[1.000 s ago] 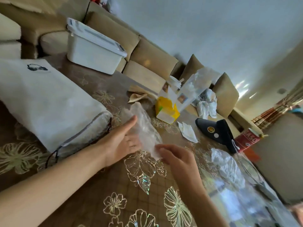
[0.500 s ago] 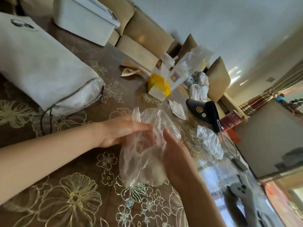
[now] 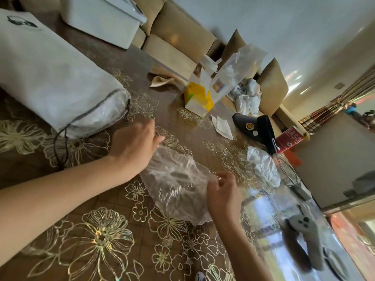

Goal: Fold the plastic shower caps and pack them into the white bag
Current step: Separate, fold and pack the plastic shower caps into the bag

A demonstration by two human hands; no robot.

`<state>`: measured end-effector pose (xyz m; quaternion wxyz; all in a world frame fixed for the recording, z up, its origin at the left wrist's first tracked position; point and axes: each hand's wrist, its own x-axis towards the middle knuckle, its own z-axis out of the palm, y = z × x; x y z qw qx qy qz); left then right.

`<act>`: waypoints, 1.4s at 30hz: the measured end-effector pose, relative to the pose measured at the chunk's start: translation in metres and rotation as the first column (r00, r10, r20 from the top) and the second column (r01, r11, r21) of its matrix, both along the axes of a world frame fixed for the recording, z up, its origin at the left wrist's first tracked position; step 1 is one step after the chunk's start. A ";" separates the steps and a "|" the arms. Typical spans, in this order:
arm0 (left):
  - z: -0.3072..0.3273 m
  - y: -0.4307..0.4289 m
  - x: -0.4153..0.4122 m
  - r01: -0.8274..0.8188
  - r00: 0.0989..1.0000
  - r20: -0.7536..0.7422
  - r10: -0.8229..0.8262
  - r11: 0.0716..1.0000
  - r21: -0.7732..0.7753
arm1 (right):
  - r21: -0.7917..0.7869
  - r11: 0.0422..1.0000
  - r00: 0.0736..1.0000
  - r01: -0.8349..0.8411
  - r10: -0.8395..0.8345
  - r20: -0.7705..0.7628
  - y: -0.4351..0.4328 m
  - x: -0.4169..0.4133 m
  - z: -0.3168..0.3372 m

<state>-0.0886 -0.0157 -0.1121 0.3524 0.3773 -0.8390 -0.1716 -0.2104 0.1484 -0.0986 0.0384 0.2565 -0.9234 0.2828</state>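
A clear plastic shower cap (image 3: 178, 185) lies spread on the brown flowered tablecloth in the middle of the view. My left hand (image 3: 134, 147) holds its far left edge, fingers curled at the rim. My right hand (image 3: 222, 192) pinches its near right edge. The white bag (image 3: 50, 72) lies on its side at the left, its drawstring mouth facing the cap, with clear plastic showing inside. A second crumpled shower cap (image 3: 262, 166) sits to the right.
A yellow and white box (image 3: 197, 97) with a plastic packet stands behind. A black device (image 3: 255, 126), a red box (image 3: 290, 138) and a cable lie at the right. A grey controller (image 3: 306, 234) sits near right. A white lidded tub (image 3: 103, 15) is at the back.
The cap was held up bunched between both hands; now it is spread flat on the table, my hands pulled apart to its opposite edges.
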 end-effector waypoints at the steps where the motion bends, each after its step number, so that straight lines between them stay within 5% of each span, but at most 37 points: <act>1: 0.000 0.001 -0.001 0.035 0.999 0.011 -0.034 0.992 -0.121 | 0.048 0.999 0.997 -0.017 0.021 -0.070 0.002 0.000 0.001; 4: 0.007 0.017 -0.006 0.334 0.941 0.065 -0.332 0.880 -0.337 | 0.115 0.959 0.881 -0.258 0.282 -0.379 0.000 0.009 0.011; 6: 0.003 0.030 -0.006 0.548 0.811 0.325 -0.486 0.825 -0.134 | 0.259 0.863 0.836 -0.435 0.493 -0.239 -0.004 0.016 0.008; 8: -0.006 0.029 0.000 0.531 0.671 0.540 -0.508 0.838 0.127 | 0.351 0.793 0.844 -0.497 0.536 -0.014 -0.001 0.013 -0.002; 12: -0.011 0.016 0.002 0.484 0.565 0.670 -0.482 0.851 0.203 | 0.303 0.838 0.889 -0.454 0.447 0.096 0.025 -0.003 -0.004; 14: -0.011 0.014 0.000 0.517 0.622 0.567 -0.540 0.827 0.221 | 0.221 0.854 0.879 -0.471 0.476 0.034 0.034 0.002 0.006; 17: -0.011 0.009 -0.003 0.537 0.831 0.048 -0.554 0.822 0.191 | 0.210 0.736 0.763 -0.643 0.638 0.101 0.036 0.025 0.025; 20: -0.012 0.000 -0.006 0.514 0.832 -0.351 -0.429 0.835 0.197 | 0.388 0.586 0.639 -0.711 0.769 0.008 0.030 0.038 0.021; 22: -0.012 -0.002 -0.006 0.491 0.820 -0.455 -0.348 0.836 0.244 | 0.387 0.603 0.616 -0.697 0.780 -0.105 0.026 0.036 0.009; 24: -0.010 -0.004 -0.005 0.499 0.798 -0.528 -0.290 0.809 0.311 | 0.201 0.695 0.690 -0.690 0.716 -0.106 0.024 0.037 0.014; 27: 0.001 -0.010 -0.005 0.606 0.744 -0.589 -0.315 0.690 0.396 | -0.314 0.800 0.764 -0.510 0.590 0.261 0.023 0.041 0.050; 29: 0.009 -0.012 -0.003 0.705 0.671 -0.698 -0.250 0.507 0.495 | -0.600 0.766 0.571 -0.229 0.606 0.554 0.024 0.027 0.072; 32: 0.013 -0.014 -0.002 0.762 0.631 -0.768 -0.110 0.273 0.587 | -0.685 0.728 0.375 -0.038 0.645 0.666 0.020 -0.002 0.079; 34: 0.013 -0.009 -0.003 0.665 0.709 -0.704 -0.042 0.371 0.648 | -0.613 0.790 0.418 0.027 0.548 0.725 0.017 -0.016 0.071; 37: 0.005 -0.007 -0.007 0.361 0.771 -0.628 0.105 0.741 0.567 | -0.426 0.905 0.529 0.004 0.360 0.768 0.013 -0.024 0.058; 40: 0.007 -0.007 -0.003 0.086 0.754 -0.640 0.148 0.944 0.320 | -0.188 0.978 0.682 -0.086 0.196 0.704 0.007 -0.022 0.050; 42: 0.012 0.001 0.000 0.071 0.806 -0.592 -0.025 0.996 0.056 | 0.041 0.988 0.867 -0.149 0.111 0.487 0.006 -0.020 0.044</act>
